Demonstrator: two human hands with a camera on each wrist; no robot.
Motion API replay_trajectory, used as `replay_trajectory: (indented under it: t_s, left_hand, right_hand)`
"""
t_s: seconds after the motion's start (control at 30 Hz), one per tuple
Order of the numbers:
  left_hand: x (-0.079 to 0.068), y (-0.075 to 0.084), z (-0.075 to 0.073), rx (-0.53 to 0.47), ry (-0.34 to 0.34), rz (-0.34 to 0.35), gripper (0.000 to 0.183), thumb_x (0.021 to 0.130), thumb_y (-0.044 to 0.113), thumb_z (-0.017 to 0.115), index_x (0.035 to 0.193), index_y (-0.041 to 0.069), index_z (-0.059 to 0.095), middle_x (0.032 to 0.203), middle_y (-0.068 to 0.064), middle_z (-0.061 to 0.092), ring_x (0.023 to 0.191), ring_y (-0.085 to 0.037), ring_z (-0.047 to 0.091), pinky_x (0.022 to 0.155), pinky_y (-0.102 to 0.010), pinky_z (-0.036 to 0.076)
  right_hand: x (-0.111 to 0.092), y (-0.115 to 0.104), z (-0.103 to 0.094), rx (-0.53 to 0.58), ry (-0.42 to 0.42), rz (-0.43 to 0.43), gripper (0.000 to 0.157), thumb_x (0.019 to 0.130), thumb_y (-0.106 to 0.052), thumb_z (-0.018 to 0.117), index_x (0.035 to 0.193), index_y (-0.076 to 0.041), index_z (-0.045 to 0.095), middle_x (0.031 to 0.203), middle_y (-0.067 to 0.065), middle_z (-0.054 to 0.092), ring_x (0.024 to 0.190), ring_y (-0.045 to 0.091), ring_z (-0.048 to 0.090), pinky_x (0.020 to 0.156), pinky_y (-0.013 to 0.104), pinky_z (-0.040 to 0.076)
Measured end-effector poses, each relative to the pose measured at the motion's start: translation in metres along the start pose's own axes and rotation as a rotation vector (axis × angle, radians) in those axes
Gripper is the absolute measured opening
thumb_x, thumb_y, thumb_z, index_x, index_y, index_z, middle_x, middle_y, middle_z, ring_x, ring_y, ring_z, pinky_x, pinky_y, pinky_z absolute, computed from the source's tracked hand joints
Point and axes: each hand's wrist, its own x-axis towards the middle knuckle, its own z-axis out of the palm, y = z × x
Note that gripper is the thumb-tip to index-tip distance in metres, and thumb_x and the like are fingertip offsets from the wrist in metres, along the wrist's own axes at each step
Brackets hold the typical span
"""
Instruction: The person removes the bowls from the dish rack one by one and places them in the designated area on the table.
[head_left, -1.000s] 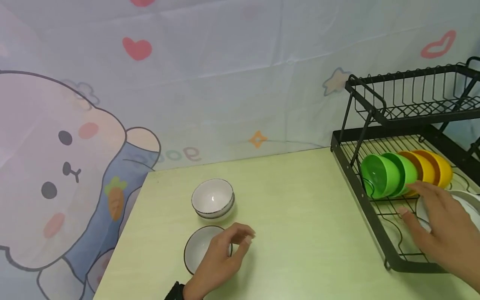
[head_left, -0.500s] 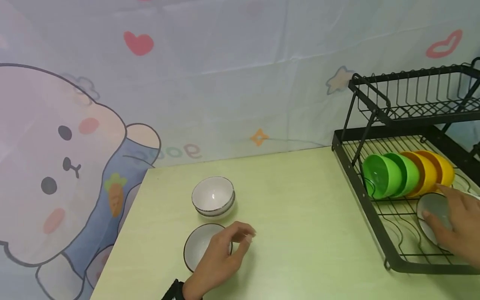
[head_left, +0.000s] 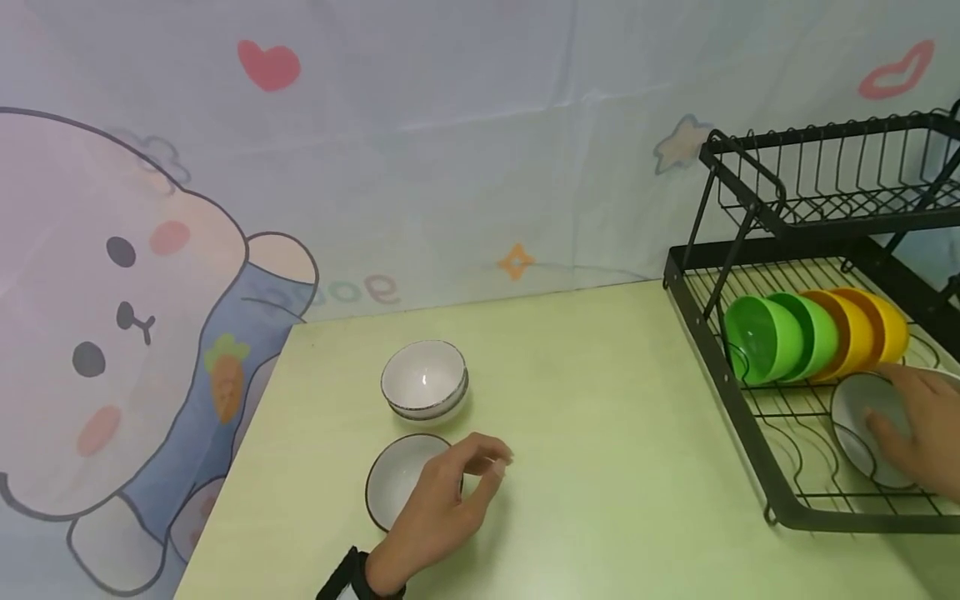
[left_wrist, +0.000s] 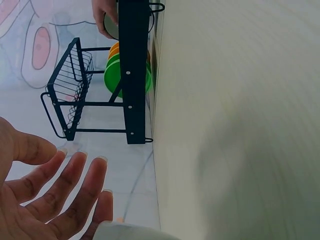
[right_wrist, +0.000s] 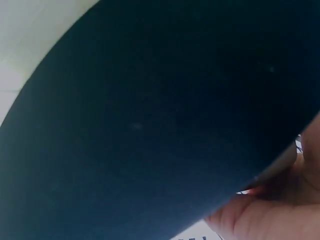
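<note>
My left hand [head_left: 442, 508] hovers by a white, dark-rimmed bowl [head_left: 393, 482], its fingers loosely bent and empty. Behind that bowl, two similar bowls [head_left: 422, 377] are stacked on the table. At the far right, my right hand [head_left: 926, 429] is at the white bowls in the lower tier of the black dish rack [head_left: 757, 475]. Its thumb lies in front of a tilted bowl [head_left: 862, 417] with a greyish inside. In the right wrist view, a dark rounded surface [right_wrist: 150, 120] fills most of the frame, and the thumb [right_wrist: 260, 220] and a finger pinch a pale bowl edge [right_wrist: 280, 167].
Two green bowls [head_left: 765, 337] and two yellow bowls [head_left: 873, 333] stand on edge in a row in the rack. The rack's upper tier [head_left: 847, 200] overhangs the back. A printed cloth [head_left: 450, 167] hangs behind the pale table [head_left: 600, 417].
My right hand has moved to the right along the rack, uncovering more of the tilted white bowl. The left hand has stayed in place; the head view has tipped slightly down.
</note>
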Motion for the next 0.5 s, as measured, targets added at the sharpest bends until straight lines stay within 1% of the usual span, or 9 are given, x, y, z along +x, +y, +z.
replay_trajectory:
  t_s: [0.2,0.3,0.37,0.5]
  left_hand:
    - [-0.0004,0.0027,0.0000,0.006,-0.004,-0.001,0.015,0.101,0.025,0.057,0.112,0.034,0.062,0.108,0.017,0.068,0.097,-0.006,0.066,0.073,-0.026,0.051]
    - [0.0005,0.0043,-0.0006,0.002,-0.002,-0.001,0.015,0.101,0.024,0.058,0.112,0.034,0.062,0.109,0.018,0.068,0.097,-0.006,0.066,0.073,-0.026,0.050]
    - [0.0008,0.0050,-0.0010,-0.001,0.000,0.000,0.015,0.101,0.023,0.058,0.112,0.033,0.062,0.109,0.017,0.068,0.097,-0.007,0.067,0.073,-0.025,0.049]
    - [0.0003,0.0056,-0.0020,0.003,0.001,0.000,0.015,0.101,0.024,0.057,0.112,0.033,0.062,0.109,0.018,0.067,0.098,-0.007,0.067,0.072,-0.023,0.048]
  right_hand:
    - [0.0052,0.0008,0.0001,-0.030,-0.061,0.005,0.050,0.085,0.005,0.061,0.132,0.013,0.043,0.123,0.042,0.045,0.112,0.056,0.043,0.093,0.069,0.035]
    - [0.0076,0.0008,-0.0005,-0.049,-0.071,-0.002,0.051,0.083,0.005,0.064,0.130,0.012,0.045,0.122,0.041,0.048,0.111,0.056,0.045,0.094,0.069,0.036]
    - [0.0080,-0.0006,-0.0010,-0.049,-0.075,-0.001,0.050,0.082,0.005,0.064,0.128,0.012,0.046,0.121,0.041,0.049,0.109,0.056,0.045,0.093,0.069,0.036]
    - [0.0088,-0.0038,-0.0004,-0.046,-0.105,0.031,0.049,0.084,0.003,0.061,0.129,0.013,0.045,0.122,0.042,0.047,0.111,0.057,0.044,0.094,0.071,0.036]
